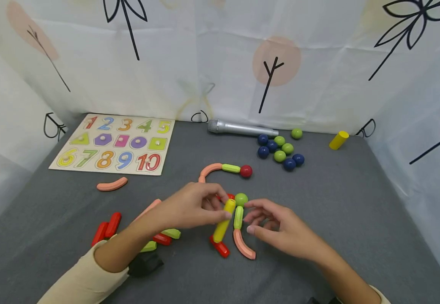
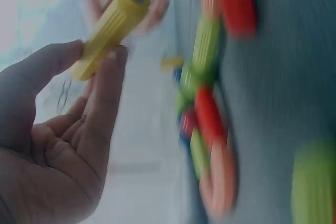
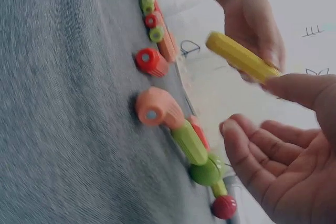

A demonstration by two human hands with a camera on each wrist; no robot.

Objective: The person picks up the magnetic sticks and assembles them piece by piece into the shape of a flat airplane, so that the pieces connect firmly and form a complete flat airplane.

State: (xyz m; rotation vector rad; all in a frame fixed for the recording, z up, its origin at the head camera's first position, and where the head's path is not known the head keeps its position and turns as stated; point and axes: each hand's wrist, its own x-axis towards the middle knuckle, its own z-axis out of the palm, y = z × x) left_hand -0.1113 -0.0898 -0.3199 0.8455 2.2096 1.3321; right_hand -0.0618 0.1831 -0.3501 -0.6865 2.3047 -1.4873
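Observation:
My left hand (image 1: 195,207) pinches a short yellow ribbed rod (image 1: 223,221) between thumb and fingertips, raised above the grey table. A grey disc shows in the rod's end in the left wrist view. To its right, my right hand (image 1: 277,226) has loosely bent, parted fingers and holds nothing. Between the hands lies a green ball (image 1: 241,199), joined to a light-green rod (image 1: 238,217) and a curved peach piece (image 1: 244,245). A red rod (image 1: 220,248) lies below the yellow one. Behind my left hand, a curved peach piece (image 1: 210,169) joins another light-green rod (image 1: 230,168) and a red ball (image 1: 246,171).
Several blue and green balls (image 1: 279,156) lie at the back right, beside a silver microphone (image 1: 242,128). A yellow rod (image 1: 339,140) stands farther right. A number puzzle board (image 1: 109,143) lies back left. Red rods (image 1: 107,229) and other pieces lie near my left forearm.

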